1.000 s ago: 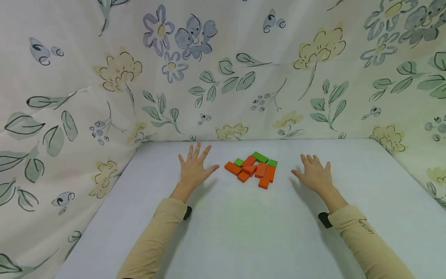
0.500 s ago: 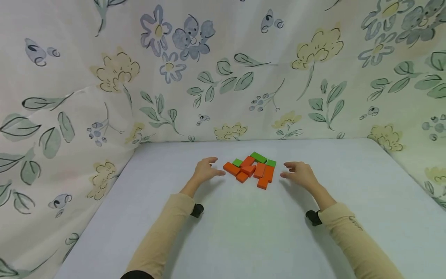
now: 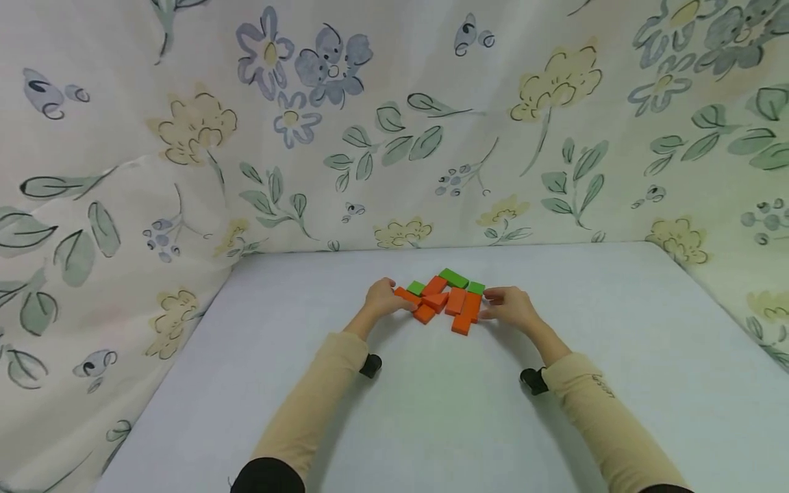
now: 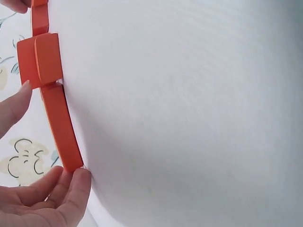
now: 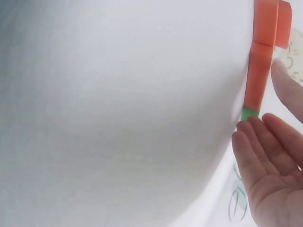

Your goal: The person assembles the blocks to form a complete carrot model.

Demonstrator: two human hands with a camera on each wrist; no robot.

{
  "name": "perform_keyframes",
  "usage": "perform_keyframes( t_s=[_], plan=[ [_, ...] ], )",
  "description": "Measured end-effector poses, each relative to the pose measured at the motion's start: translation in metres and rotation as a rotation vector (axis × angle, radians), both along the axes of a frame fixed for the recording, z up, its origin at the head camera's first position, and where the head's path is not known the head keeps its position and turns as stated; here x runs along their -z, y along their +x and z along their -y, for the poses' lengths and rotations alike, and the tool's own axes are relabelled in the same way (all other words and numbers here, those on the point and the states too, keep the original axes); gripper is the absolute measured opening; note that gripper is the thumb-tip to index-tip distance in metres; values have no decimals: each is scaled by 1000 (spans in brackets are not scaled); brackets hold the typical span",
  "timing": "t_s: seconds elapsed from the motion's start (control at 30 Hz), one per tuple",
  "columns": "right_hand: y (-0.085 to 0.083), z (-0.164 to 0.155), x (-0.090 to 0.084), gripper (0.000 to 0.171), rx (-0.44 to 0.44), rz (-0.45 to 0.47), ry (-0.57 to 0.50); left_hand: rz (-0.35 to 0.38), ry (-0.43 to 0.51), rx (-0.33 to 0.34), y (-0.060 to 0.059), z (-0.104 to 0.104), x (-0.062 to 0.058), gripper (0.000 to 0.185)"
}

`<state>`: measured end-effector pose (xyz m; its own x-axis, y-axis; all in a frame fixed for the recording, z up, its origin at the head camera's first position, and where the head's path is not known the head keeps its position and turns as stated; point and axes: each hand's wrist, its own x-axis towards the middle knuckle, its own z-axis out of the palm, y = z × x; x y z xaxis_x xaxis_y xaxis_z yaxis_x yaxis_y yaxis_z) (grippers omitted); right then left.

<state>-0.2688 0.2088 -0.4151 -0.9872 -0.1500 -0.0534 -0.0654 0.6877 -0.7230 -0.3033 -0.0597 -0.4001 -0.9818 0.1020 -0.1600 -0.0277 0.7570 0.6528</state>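
Several orange and green wooden blocks lie clustered flat on the white table. At the cluster's left my left hand [image 3: 383,299] has its fingertips against the end of a long orange block [image 4: 62,125]. Its thumb tip reaches the corner of another orange block [image 4: 28,61] in the left wrist view. On the other side my right hand [image 3: 513,307] stands with fairly straight fingers beside a green block [image 5: 250,113] and an orange block [image 5: 259,78]. Its thumb lies close to the orange blocks, and whether it touches them I cannot tell. A green block [image 3: 453,277] lies at the back.
The white table [image 3: 431,411] reaches up to a flower-printed cloth [image 3: 370,137] hanging behind and at the left. Black wrist cameras [image 3: 371,365] sit under both sleeves.
Both hands have come inward from either side to the cluster. Their spread fingers have drawn closer together and now reach the outer blocks. The blocks keep their arrangement; the head view has shifted slightly.
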Motion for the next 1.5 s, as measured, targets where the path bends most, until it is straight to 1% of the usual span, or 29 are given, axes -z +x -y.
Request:
perform_keyframes(
  t_s=[0.13, 0.33, 0.47, 0.6, 0.73, 0.9, 1.0, 1.07, 1.13, 1.23, 1.33, 1.4, 1.5],
  plan=[
    [-2, 5, 0, 54, -1, 16, -6, -7, -35, -16, -1, -2, 1, 65],
    [-3, 10, -3, 53, 7, 19, 14, -1, -28, -52, -1, -2, 2, 59],
    [-2, 11, -4, 55, 13, 40, 27, 2, -24, -67, 0, -1, 3, 54],
    [-3, 12, -5, 58, 15, 62, 37, -8, -35, -68, 1, 0, 1, 52],
    [-4, 12, -4, 62, 0, 62, 56, 0, -48, -68, 3, 5, -2, 54],
    [-3, 11, -4, 63, -13, 68, 69, -10, -42, -47, 2, 16, 0, 57],
    [-2, 11, -5, 64, -19, 71, 76, -13, -28, -6, 2, 24, 1, 57],
    [-2, 10, -4, 65, -23, 70, 83, -10, -13, 44, 4, 28, 0, 55],
    [-3, 9, -4, 66, -27, 66, 88, 0, 3, 124, 7, 31, -1, 54],
    [-5, 8, -2, 66, -29, 67, 82, 6, 32, 273, 15, 34, -2, 55],
    [-6, 7, -2, 67, -32, 68, 78, 32, 67, 387, 25, 32, 1, 56],
    [-6, 6, -3, 67, -33, 71, 75, 59, 81, 427, 30, 29, 3, 56],
    [-6, 6, -3, 67, -35, 72, 70, 120, 102, 448, 36, 25, 6, 56]
  ],
)
